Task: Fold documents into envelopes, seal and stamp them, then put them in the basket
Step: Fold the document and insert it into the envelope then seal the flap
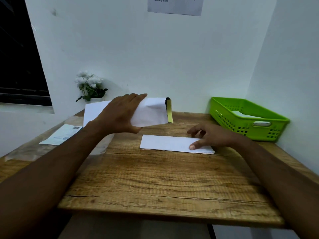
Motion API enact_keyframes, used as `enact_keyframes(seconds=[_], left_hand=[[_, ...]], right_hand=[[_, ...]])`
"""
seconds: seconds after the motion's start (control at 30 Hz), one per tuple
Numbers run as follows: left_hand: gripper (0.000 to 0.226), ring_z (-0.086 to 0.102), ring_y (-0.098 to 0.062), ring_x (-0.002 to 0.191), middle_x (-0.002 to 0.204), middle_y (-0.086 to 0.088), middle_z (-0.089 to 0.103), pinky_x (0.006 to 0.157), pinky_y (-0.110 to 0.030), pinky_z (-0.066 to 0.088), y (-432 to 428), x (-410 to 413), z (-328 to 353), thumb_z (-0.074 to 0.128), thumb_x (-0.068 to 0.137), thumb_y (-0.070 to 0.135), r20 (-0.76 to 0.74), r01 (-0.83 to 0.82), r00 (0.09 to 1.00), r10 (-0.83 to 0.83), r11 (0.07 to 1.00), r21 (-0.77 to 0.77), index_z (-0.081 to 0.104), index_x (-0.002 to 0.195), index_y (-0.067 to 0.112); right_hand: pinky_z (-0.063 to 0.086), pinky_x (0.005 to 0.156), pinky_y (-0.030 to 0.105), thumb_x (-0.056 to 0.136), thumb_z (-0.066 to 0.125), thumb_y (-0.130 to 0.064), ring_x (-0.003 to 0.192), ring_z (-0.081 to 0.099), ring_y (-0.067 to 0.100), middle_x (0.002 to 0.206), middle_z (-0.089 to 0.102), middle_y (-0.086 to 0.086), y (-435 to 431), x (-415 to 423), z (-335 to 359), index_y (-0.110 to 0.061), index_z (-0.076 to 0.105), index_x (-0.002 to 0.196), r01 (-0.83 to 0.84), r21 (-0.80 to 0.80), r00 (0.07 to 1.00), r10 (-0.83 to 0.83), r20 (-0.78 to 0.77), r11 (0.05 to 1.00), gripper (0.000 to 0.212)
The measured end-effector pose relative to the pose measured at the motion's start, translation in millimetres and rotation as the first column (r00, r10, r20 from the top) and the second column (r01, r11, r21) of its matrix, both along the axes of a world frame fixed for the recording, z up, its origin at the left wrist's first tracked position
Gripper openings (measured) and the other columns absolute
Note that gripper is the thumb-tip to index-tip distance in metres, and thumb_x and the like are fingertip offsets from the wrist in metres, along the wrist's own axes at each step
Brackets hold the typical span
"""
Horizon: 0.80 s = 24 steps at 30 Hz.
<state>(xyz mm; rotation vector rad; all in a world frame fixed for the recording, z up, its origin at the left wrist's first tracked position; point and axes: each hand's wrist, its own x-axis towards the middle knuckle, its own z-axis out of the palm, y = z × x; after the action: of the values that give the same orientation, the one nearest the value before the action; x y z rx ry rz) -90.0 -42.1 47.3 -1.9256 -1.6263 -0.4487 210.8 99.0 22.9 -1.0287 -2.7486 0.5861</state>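
My left hand [120, 114] grips a white envelope [151, 112] and holds it above the table; its open flap with a yellow strip points right. A folded white document [165, 143] lies flat on the wooden table [155, 178]. My right hand [210, 135] rests on the document's right end, thumb on the paper and fingers loosely curled over its far edge. The green basket [245, 125] stands at the back right with white paper inside.
A stack of white sheets [94, 112] lies at the back left behind my left hand. A plastic-wrapped packet [60, 135] sits near the left edge. White flowers [89, 87] stand against the wall. A printed notice [174, 5] hangs above.
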Motion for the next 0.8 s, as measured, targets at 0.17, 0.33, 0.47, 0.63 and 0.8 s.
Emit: enact_keyframes(seconds=[0.17,0.33,0.47,0.63,0.8], left_hand=[[0.106,0.054,-0.026,0.109,0.13,-0.007,0.053,0.087,-0.039,0.045,2,-13,-3,0.066,0.056,0.058,0.02,-0.053,0.998,0.054,0.998,-0.046,0.03,0.145,0.014],[0.107,0.053,-0.026,0.109,0.129,-0.006,0.053,0.088,-0.039,0.044,3,-19,-6,0.064,0.055,0.061,0.026,-0.063,0.998,0.065,0.996,-0.063,0.031,0.145,0.014],[0.109,0.053,-0.026,0.11,0.13,-0.007,0.053,0.089,-0.039,0.042,3,-21,-7,0.058,0.053,0.065,0.039,-0.065,0.997,0.068,0.995,-0.077,0.031,0.145,0.014],[0.109,0.052,-0.026,0.113,0.132,-0.007,0.052,0.091,-0.039,0.042,3,-24,-7,0.062,0.053,0.064,0.059,-0.073,0.995,0.078,0.994,-0.08,0.031,0.145,0.015],[0.108,0.052,-0.026,0.113,0.133,-0.007,0.052,0.091,-0.039,0.042,2,-26,-6,0.069,0.053,0.058,0.069,-0.083,0.994,0.088,0.993,-0.08,0.032,0.145,0.016]], right_hand=[[0.044,0.08,0.017,0.067,0.084,-0.043,0.095,0.057,0.004,0.114,0.065,-0.007,3,-2,0,-0.026,0.065,0.124,0.009,-0.034,1.0,-0.01,-0.026,0.999,0.062],[0.044,0.078,0.028,0.066,0.088,-0.039,0.089,0.059,0.01,0.103,0.07,-0.002,4,0,-2,-0.026,0.073,0.105,-0.006,-0.086,0.996,-0.002,-0.092,0.996,0.044],[0.049,0.076,0.028,0.069,0.087,-0.023,0.084,0.061,0.01,0.098,0.071,0.004,0,7,4,-0.015,0.07,0.098,-0.012,-0.136,0.985,-0.011,-0.17,0.991,0.034],[0.05,0.066,0.018,0.079,0.08,-0.012,0.077,0.067,0.007,0.093,0.074,0.005,2,28,17,-0.012,0.068,0.093,0.03,-0.135,0.955,-0.069,-0.288,0.99,0.019],[0.04,0.047,0.013,0.083,0.075,-0.012,0.064,0.059,0.011,0.079,0.068,0.003,4,37,26,-0.013,0.063,0.094,0.175,-0.084,0.862,-0.194,-0.468,0.981,0.017]])
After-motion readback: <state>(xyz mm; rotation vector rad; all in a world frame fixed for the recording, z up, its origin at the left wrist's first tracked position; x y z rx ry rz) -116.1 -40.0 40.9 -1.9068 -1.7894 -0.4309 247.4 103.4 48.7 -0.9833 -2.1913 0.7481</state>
